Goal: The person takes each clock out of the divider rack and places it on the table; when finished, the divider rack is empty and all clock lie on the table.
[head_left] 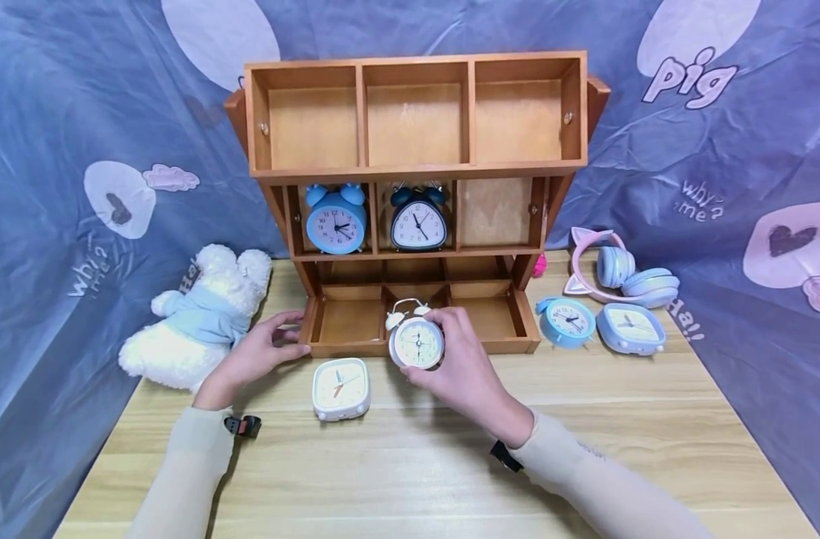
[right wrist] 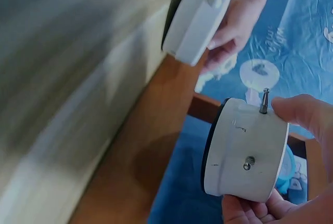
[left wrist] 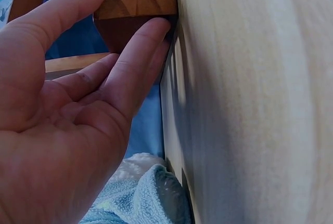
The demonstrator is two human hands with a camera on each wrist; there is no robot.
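My right hand [head_left: 460, 367] grips a white twin-bell alarm clock [head_left: 417, 343] by its round sides, thumb below and fingers around the far side. Its dial faces the head camera, and the right wrist view shows its metal feet and white casing [right wrist: 244, 151]. The clock is held in front of the bottom middle compartment of a brown wooden shelf [head_left: 423, 349]. At the shelf's lower left corner, my left hand [head_left: 265, 352] rests with thumb and extended fingers against the wood [left wrist: 138, 5]. A white square alarm clock [head_left: 341, 389] lies face up between the hands.
In the middle row stand a light blue clock [head_left: 337, 224] and a dark blue clock [head_left: 418, 223]. To the right lie a blue round clock [head_left: 568, 322], a blue square clock [head_left: 630, 329] and cat-ear headphones [head_left: 619, 269]. A white plush toy [head_left: 204, 322] sits left of the shelf.
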